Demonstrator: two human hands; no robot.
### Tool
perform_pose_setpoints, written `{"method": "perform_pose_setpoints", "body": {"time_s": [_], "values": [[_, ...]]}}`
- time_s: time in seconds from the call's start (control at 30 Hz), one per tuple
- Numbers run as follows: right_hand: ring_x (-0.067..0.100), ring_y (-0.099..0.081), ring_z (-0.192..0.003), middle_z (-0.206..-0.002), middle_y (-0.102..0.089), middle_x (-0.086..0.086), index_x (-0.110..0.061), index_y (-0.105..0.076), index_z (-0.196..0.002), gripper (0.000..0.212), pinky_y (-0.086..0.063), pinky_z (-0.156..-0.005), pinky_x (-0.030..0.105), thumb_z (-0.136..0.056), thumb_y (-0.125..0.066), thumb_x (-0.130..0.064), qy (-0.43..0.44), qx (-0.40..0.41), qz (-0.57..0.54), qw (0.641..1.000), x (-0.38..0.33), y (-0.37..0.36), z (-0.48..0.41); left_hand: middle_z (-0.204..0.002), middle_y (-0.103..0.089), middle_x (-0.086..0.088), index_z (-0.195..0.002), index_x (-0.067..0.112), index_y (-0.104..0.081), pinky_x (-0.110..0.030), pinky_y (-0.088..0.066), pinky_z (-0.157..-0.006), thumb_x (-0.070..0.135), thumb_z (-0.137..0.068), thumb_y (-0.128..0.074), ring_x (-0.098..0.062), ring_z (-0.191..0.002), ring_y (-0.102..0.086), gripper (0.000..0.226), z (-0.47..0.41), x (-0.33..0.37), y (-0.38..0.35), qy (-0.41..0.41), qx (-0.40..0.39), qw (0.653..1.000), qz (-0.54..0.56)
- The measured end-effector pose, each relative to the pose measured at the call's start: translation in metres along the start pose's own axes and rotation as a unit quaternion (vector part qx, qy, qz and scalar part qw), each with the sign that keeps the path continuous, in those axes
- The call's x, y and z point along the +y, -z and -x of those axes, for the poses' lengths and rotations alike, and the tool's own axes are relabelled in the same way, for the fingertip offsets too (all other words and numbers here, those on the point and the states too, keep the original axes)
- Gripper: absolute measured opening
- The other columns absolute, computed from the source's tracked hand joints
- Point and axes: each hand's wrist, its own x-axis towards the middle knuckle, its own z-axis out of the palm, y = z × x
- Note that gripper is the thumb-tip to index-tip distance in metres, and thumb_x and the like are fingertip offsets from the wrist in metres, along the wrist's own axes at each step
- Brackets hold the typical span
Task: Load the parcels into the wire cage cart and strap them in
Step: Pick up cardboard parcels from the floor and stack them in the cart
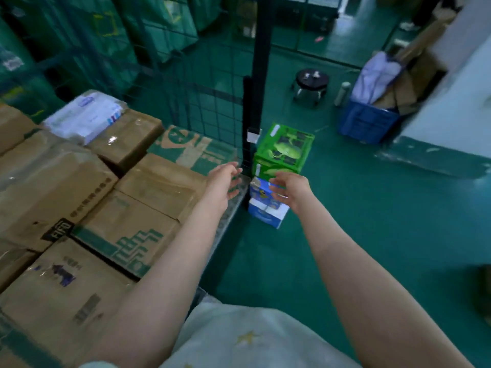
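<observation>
Both bare arms are stretched toward the middle of the view. The left hand [224,181] is seen with fingers loosely spread and apart, nothing held in it, above the corner of the dark wire cage cart [204,107]. The right hand [291,191] is likewise kept with fingers apart, in front of a small blue carton [259,191]; whether the carton is touched cannot be told. That carton is set on the green floor [372,235] outside the cart, close against a green printed carton [285,148] at its 12 o'clock and a white-and-blue box [269,216] at its 6 o'clock. The cart, from 8 to 11 o'clock, is filled with brown cardboard parcels [159,184], and a white plastic-wrapped pack [87,115] is laid on top at 10 o'clock. A black strap [248,107] is hung down the cart's corner post. A black round stool [310,81] is seen at 1 o'clock and a blue plastic crate [368,120] at 2 o'clock.
</observation>
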Motion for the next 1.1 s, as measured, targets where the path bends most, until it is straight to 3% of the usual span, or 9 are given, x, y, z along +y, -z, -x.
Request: {"method": "perform_pose_setpoints", "body": {"time_s": [0.1, 0.27, 0.37, 0.5, 0.73, 0.9, 1.1], "values": [[0.018, -0.054, -0.062, -0.076, -0.057, 0.005, -0.011, -0.055, -0.091, 0.012, -0.046, -0.055, 0.026, -0.096, -0.046, -0.005, -0.001, 0.040, -0.023, 0.999, 0.008, 0.045, 0.009, -0.078, -0.057, 0.009, -0.080, 0.025, -0.053, -0.023, -0.037, -0.060, 0.005, -0.092, -0.038, -0.007, -0.063, -0.051, 0.027, 0.013, -0.018, -0.035, 0.008, -0.043, 0.999, -0.032], [0.017, -0.054, -0.063, -0.076, -0.058, 0.005, -0.011, -0.055, -0.090, 0.009, -0.046, -0.062, 0.027, -0.095, -0.048, -0.007, -0.007, 0.107, -0.068, 0.992, 0.024, 0.112, 0.023, -0.079, -0.058, 0.008, -0.080, 0.025, -0.053, -0.024, -0.037, -0.059, 0.005, -0.092, -0.039, -0.008, -0.065, -0.051, 0.027, 0.030, -0.042, -0.090, 0.023, -0.104, 0.991, -0.084], [0.017, -0.054, -0.064, -0.077, -0.058, 0.005, -0.009, -0.055, -0.095, 0.008, -0.049, -0.074, 0.031, -0.095, -0.048, -0.006, -0.006, 0.146, -0.104, 0.984, 0.030, 0.147, 0.030, -0.079, -0.059, 0.008, -0.079, 0.025, -0.054, -0.026, -0.040, -0.065, 0.006, -0.092, -0.040, -0.010, -0.068, -0.052, 0.027, 0.039, -0.056, -0.124, 0.026, -0.146, 0.982, -0.117], [0.017, -0.056, -0.066, -0.079, -0.060, 0.005, -0.009, -0.057, -0.092, 0.010, -0.048, -0.065, 0.028, -0.095, -0.048, -0.007, -0.022, 0.197, -0.161, 0.967, 0.038, 0.186, 0.034, -0.082, -0.061, 0.009, -0.081, 0.026, -0.056, -0.026, -0.040, -0.062, 0.007, -0.090, -0.041, -0.009, -0.073, -0.055, 0.025, 0.043, -0.069, -0.168, 0.040, -0.197, 0.964, -0.172], [0.018, -0.056, -0.065, -0.080, -0.060, 0.007, -0.008, -0.058, -0.095, 0.010, -0.049, -0.063, 0.029, -0.095, -0.048, -0.008, -0.024, 0.286, -0.241, 0.927, 0.030, 0.247, 0.017, -0.088, -0.062, 0.008, -0.082, 0.026, -0.057, -0.026, -0.043, -0.069, 0.008, -0.090, -0.042, -0.008, -0.077, -0.056, 0.025, 0.039, -0.075, -0.246, 0.034, -0.281, 0.926, -0.249], [0.019, -0.056, -0.066, -0.079, -0.060, 0.007, -0.007, -0.057, -0.103, 0.012, -0.048, -0.077, 0.034, -0.096, -0.047, -0.007, -0.021, 0.331, -0.290, 0.898, 0.011, 0.280, 0.000, -0.088, -0.062, 0.009, -0.083, 0.026, -0.057, -0.027, -0.044, -0.070, 0.008, -0.090, -0.042, -0.010, -0.081, -0.057, 0.024, 0.024, -0.064, -0.305, 0.020, -0.331, 0.899, -0.286], [0.019, -0.057, -0.069, -0.079, -0.061, 0.007, -0.011, -0.057, -0.083, 0.015, -0.048, -0.070, 0.033, -0.095, -0.049, -0.006, -0.005, 0.369, -0.384, 0.846, -0.003, 0.317, -0.007, -0.089, -0.062, 0.009, -0.083, 0.026, -0.057, -0.028, -0.044, -0.072, 0.007, -0.090, -0.042, -0.011, -0.084, -0.057, 0.025, 0.020, -0.064, -0.369, 0.018, -0.392, 0.853, -0.344]]}}
